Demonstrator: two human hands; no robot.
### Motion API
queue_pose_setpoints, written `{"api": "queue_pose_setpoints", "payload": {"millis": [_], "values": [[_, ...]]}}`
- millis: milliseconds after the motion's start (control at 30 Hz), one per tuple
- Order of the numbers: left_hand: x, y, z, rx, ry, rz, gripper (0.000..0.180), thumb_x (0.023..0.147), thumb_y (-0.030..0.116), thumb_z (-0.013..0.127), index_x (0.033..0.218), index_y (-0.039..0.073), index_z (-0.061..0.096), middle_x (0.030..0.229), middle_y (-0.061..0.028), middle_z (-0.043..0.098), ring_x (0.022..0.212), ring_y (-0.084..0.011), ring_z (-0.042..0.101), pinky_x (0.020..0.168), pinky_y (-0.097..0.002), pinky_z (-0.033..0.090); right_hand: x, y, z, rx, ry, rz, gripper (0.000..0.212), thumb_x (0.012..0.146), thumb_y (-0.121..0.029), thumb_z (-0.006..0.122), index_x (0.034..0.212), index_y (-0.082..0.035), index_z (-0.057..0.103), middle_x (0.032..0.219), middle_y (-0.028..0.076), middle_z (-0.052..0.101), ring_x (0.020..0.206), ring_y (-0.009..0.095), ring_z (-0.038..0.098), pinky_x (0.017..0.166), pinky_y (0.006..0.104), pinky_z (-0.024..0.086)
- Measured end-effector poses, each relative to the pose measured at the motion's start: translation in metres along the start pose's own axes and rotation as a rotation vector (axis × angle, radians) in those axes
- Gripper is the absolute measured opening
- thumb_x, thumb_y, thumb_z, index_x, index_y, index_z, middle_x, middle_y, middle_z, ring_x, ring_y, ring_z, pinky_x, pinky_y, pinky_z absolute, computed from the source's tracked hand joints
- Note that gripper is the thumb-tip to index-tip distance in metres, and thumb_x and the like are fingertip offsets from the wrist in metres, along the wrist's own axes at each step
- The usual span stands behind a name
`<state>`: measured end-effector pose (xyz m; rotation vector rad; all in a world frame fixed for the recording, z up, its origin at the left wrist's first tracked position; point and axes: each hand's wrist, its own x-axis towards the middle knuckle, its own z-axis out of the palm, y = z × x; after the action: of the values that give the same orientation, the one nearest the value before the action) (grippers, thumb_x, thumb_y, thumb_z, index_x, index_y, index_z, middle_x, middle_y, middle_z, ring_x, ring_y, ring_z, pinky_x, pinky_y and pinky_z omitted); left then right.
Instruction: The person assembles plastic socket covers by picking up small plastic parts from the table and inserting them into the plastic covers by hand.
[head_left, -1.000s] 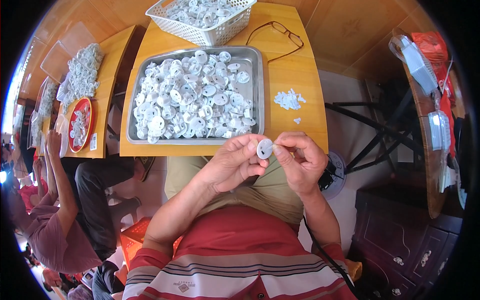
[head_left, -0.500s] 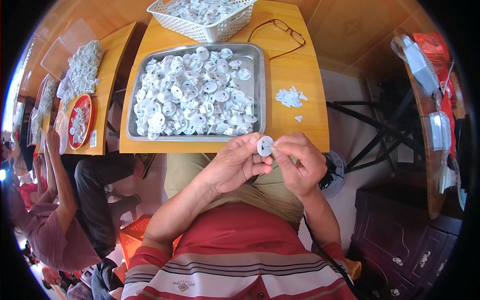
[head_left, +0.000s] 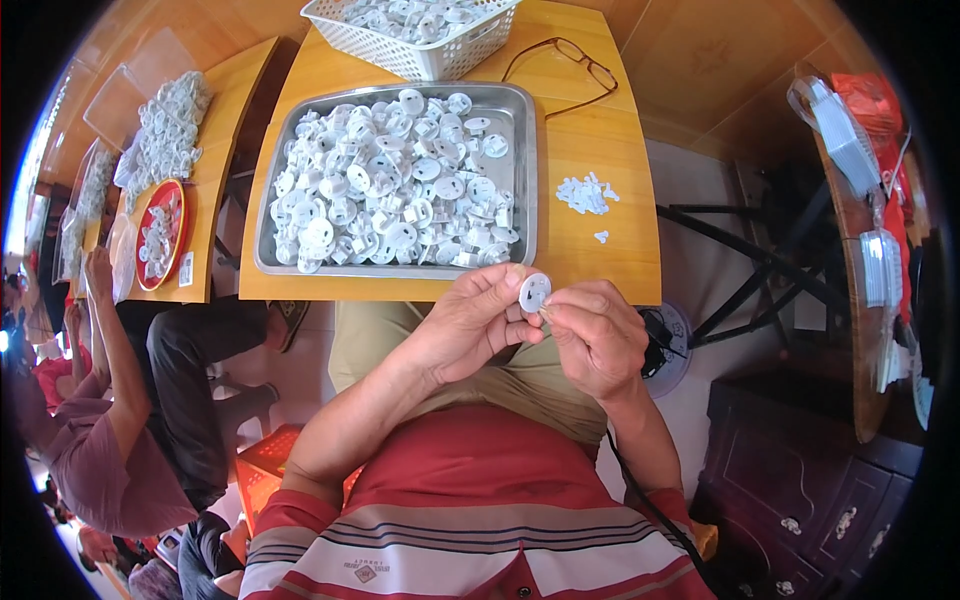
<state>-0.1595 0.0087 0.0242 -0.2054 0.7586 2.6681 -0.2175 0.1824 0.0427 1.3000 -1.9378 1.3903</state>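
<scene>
Just past the table's near edge, my left hand (head_left: 478, 322) grips a white round plastic piece (head_left: 535, 292) between thumb and fingers. Its flat face, with small dark slots, is turned up toward me. My right hand (head_left: 598, 338) is pinched at the right rim of that piece; whatever lies between its fingertips is too small to make out. A metal tray (head_left: 528, 190) beyond my hands is heaped with similar white plastic pieces (head_left: 385, 195). To the tray's right lie a small pile of tiny white parts (head_left: 587, 194) and one loose tiny part (head_left: 601, 237).
A white perforated basket (head_left: 440, 62) of pieces and a pair of glasses (head_left: 580, 62) are at the table's far side. Left, a co-worker's arm (head_left: 122, 340) reaches to another table with a red dish (head_left: 180, 238). At right stands a table (head_left: 858, 330) with packages.
My right fingers have curled closer together at the piece's lower right rim. The piece has tilted slightly in my left hand. The view has shifted a little.
</scene>
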Motion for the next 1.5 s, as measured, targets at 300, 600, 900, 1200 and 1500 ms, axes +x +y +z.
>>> {"api": "queue_pose_setpoints", "payload": {"millis": [300,600,900,1200,1500], "values": [[-0.001,-0.001,-0.003,0.026,-0.007,-0.010,0.032,0.103,0.032,0.052,0.112,0.002,0.061,0.097,-0.0062,0.065,0.083,-0.0129,0.066,0.076,-0.0264,0.058,-0.002,-0.002,-0.002,-0.006,-0.011,-0.002,0.021,0.077,0.006,0.076,0.093,0.001,0.063,0.086,0.014,0.069,0.070,0.028,0.066,0.060,0.0338,0.054],[-0.002,-0.003,-0.003,0.068,0.008,-0.018,0.033,0.103,0.033,0.053,0.113,0.002,0.061,0.097,-0.0057,0.064,0.085,-0.0120,0.064,0.077,-0.0265,0.058,-0.005,-0.002,-0.001,-0.042,-0.014,-0.037,0.024,0.075,0.004,0.078,0.093,0.000,0.064,0.088,0.014,0.070,0.071,0.028,0.067,0.060,0.0339,0.054],[-0.002,-0.005,-0.006,0.071,0.009,-0.023,0.034,0.103,0.033,0.053,0.114,0.002,0.062,0.096,-0.0054,0.065,0.085,-0.0114,0.064,0.078,-0.0270,0.058,-0.009,-0.002,0.000,-0.036,-0.028,-0.033,0.023,0.076,0.004,0.078,0.093,-0.001,0.063,0.088,0.014,0.070,0.071,0.028,0.067,0.061,0.0337,0.055],[-0.002,-0.007,-0.008,0.087,0.009,-0.033,0.034,0.103,0.033,0.053,0.114,0.003,0.063,0.096,-0.0042,0.064,0.083,-0.0109,0.063,0.078,-0.0275,0.058,-0.015,0.001,-0.002,-0.017,-0.007,0.025,0.030,0.070,0.010,0.077,0.095,-0.001,0.064,0.089,0.012,0.069,0.073,0.026,0.068,0.059,0.0326,0.054],[-0.002,-0.009,-0.007,0.097,0.004,-0.041,0.034,0.104,0.033,0.053,0.113,0.002,0.063,0.092,-0.0051,0.064,0.081,-0.0110,0.063,0.077,-0.0280,0.058,-0.017,0.002,0.001,-0.018,0.044,0.025,0.027,0.073,0.011,0.075,0.096,0.000,0.064,0.089,0.013,0.069,0.072,0.026,0.067,0.059,0.0329,0.055]]}}
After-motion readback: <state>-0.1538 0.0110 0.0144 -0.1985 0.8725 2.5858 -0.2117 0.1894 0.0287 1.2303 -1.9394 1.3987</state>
